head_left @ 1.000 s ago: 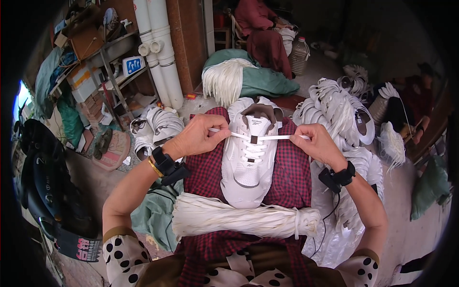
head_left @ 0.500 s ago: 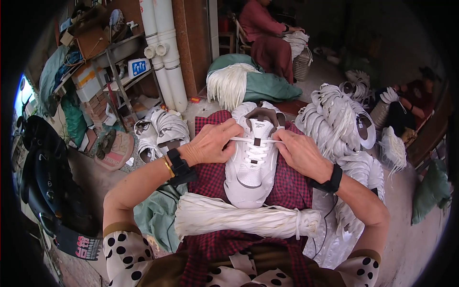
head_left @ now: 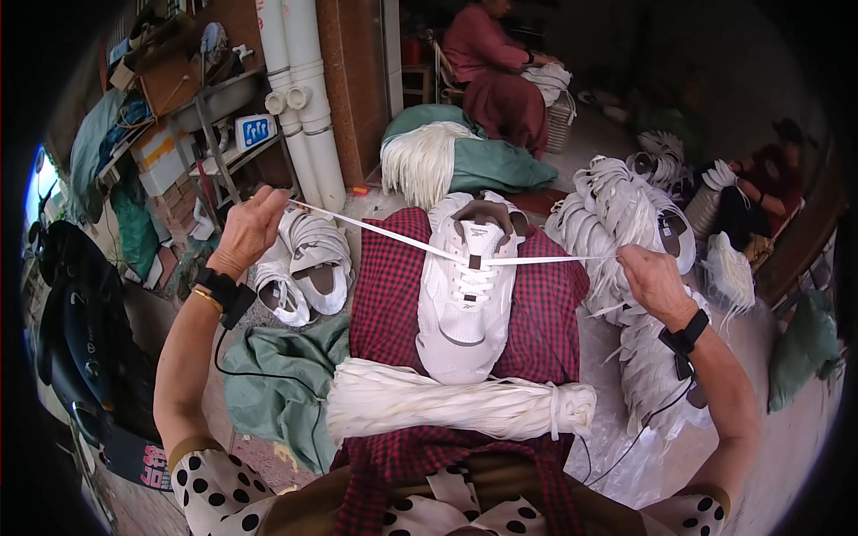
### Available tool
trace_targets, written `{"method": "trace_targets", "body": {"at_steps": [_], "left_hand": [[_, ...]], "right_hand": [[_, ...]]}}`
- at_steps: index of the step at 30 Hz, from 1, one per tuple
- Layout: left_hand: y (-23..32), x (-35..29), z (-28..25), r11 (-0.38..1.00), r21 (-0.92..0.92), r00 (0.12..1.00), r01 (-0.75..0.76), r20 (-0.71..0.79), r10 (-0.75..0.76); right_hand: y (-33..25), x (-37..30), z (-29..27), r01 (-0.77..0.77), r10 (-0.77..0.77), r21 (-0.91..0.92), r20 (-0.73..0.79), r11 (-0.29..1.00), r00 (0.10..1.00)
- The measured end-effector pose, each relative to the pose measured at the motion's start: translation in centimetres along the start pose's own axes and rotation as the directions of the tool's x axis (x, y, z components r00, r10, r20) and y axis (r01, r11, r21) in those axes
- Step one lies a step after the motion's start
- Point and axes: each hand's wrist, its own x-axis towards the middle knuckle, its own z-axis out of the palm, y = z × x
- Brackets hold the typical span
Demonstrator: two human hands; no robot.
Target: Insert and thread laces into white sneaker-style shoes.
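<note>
A white sneaker [head_left: 466, 304] lies on the red-and-black checked cloth [head_left: 380, 304] across my lap, its toe pointing at me. White shoelace [head_left: 536, 261] crosses the lower part of its tongue and stretches out taut to both sides. My left hand [head_left: 251, 230], raised out to the left, pinches one end of the lace. Low on the right, my right hand [head_left: 657, 284] pinches the other end, fingers closed. A thick bundle of white laces [head_left: 460, 399] lies across my lap just below the toe, tied near its right end.
More white sneakers [head_left: 304, 263] sit on the floor at left. Stacked white shoe uppers [head_left: 603, 214] stand at right. Beyond is a green sack [head_left: 505, 165] with white laces spilling out. Two other people [head_left: 487, 54] work farther back. A black scooter [head_left: 85, 330] stands at far left.
My hands have moved apart from beside the shoe, the left up and out, the right outward. The lace ends are now drawn out long and tight. The sneaker stays on my lap.
</note>
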Motion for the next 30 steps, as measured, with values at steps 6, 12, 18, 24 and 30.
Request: {"method": "trace_targets", "body": {"at_steps": [6, 12, 18, 24, 30], "left_hand": [[-5.7, -2.3, -8.7, 0.960, 0.151, 0.962, 0.235, -0.177, -0.207], [-3.7, -1.4, -10.6, 0.897, 0.423, 0.932, 0.126, -0.360, 0.038], [1.1, -0.6, -6.3, 0.916, -0.103, 0.659, 0.387, -0.664, -0.353], [11.2, 6.0, 3.9, 0.326, -0.934, 0.793, 0.147, -0.086, -0.603], [17.8, 7.5, 9.1, -0.004, -0.935, 0.876, 0.356, 0.335, -0.346]], "right_hand": [[6.1, -6.9, -9.6, -0.309, 0.310, -0.332, -0.053, 0.891, 0.949], [6.0, -9.3, -12.9, -0.404, 0.343, -0.546, -0.215, 0.734, 0.914], [2.8, -6.8, -8.0, -0.355, 0.346, 0.175, -0.788, 0.918, 0.508], [-5.7, 2.5, 2.8, -0.140, 0.644, 0.939, -0.103, 0.315, 0.758], [-8.5, 8.6, 9.2, -0.157, 0.401, 0.954, 0.044, 0.254, 0.915]]}}
